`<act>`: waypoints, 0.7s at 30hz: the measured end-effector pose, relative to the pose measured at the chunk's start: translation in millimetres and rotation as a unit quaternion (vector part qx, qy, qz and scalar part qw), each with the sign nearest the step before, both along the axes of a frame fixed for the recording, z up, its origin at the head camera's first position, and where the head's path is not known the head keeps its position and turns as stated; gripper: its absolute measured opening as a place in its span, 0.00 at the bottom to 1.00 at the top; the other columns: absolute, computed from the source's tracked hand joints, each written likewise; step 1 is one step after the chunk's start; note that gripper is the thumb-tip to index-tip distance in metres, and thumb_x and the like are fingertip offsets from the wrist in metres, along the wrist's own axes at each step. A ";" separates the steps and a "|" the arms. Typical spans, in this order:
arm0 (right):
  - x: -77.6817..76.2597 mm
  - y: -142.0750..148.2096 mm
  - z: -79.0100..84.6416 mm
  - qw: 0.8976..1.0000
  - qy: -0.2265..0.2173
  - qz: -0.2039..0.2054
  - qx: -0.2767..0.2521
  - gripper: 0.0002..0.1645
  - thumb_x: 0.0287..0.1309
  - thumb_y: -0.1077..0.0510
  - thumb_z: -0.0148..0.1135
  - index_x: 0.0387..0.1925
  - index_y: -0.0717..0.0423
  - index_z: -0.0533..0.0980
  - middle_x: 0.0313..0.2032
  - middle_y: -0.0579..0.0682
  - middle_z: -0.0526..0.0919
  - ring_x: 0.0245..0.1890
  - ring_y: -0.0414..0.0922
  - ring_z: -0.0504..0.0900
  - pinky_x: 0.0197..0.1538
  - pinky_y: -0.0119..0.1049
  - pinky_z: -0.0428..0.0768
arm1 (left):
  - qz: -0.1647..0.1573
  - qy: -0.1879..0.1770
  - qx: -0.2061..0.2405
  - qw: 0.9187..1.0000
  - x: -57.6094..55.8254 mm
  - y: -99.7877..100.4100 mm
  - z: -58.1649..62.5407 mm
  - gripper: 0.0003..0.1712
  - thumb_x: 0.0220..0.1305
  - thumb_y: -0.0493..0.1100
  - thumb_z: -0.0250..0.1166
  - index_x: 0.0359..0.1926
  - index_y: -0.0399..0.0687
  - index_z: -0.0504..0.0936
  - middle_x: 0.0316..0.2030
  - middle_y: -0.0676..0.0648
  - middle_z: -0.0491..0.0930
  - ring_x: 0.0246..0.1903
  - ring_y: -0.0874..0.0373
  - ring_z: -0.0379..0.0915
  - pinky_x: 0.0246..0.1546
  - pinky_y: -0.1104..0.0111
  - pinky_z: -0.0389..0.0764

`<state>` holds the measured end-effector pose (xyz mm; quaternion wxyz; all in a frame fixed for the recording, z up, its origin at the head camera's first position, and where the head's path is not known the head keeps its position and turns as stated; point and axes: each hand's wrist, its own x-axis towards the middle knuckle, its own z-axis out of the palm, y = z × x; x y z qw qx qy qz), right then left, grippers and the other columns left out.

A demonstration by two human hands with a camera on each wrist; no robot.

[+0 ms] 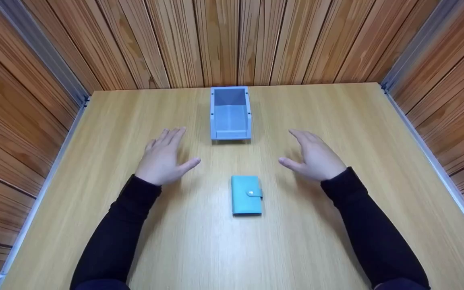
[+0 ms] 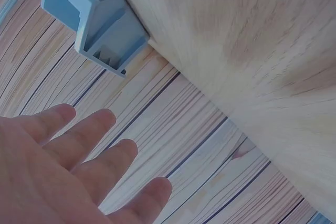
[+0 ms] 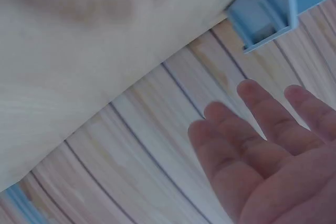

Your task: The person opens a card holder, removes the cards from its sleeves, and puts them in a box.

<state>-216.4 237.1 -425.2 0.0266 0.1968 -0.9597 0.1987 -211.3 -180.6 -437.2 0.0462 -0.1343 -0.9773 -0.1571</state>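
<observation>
Left grip (image 1: 161, 161) and right grip (image 1: 316, 157) unclasped, empty; I see the turquoise wallet (image 1: 245, 197) between, nearer right, long axis fore-and-aft.

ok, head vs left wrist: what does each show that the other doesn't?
Only head: the turquoise wallet lying on the table, the right hand, both dark sleeves, and the back of the left hand.

Only left wrist: that hand's palm side, seen close up without the thumb.

Both: the left hand with nothing in it, the blue box, part of the table, and the wooden wall behind.
</observation>
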 end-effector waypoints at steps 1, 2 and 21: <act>2.0 -3.1 0.9 1.000 -0.001 0.004 -0.001 0.57 0.54 0.27 0.61 0.74 0.54 0.56 0.69 0.59 0.66 0.69 0.58 0.64 0.70 0.56 0.61 | 0.001 -0.001 0.001 1.000 0.0 -0.2 -0.2 0.60 0.54 0.83 0.50 0.78 0.56 0.48 0.75 0.43 0.55 0.75 0.41 0.44 0.68 0.36 0.48; 4.2 -6.6 1.4 1.000 0.000 0.009 -0.001 0.58 0.53 0.26 0.62 0.74 0.54 0.57 0.68 0.59 0.67 0.69 0.58 0.65 0.69 0.55 0.63 | 0.000 -0.002 0.001 1.000 -0.1 -0.4 -0.4 0.60 0.54 0.83 0.50 0.78 0.56 0.49 0.75 0.43 0.55 0.75 0.41 0.44 0.68 0.36 0.48; 47.9 -96.9 -21.2 0.979 -0.014 0.189 0.074 0.76 0.27 0.19 0.71 0.74 0.55 0.57 0.67 0.55 0.68 0.66 0.51 0.68 0.67 0.46 0.69 | 0.002 -0.023 0.006 1.000 -1.0 -1.9 1.0 0.59 0.55 0.82 0.50 0.78 0.56 0.48 0.75 0.44 0.55 0.75 0.41 0.44 0.68 0.37 0.48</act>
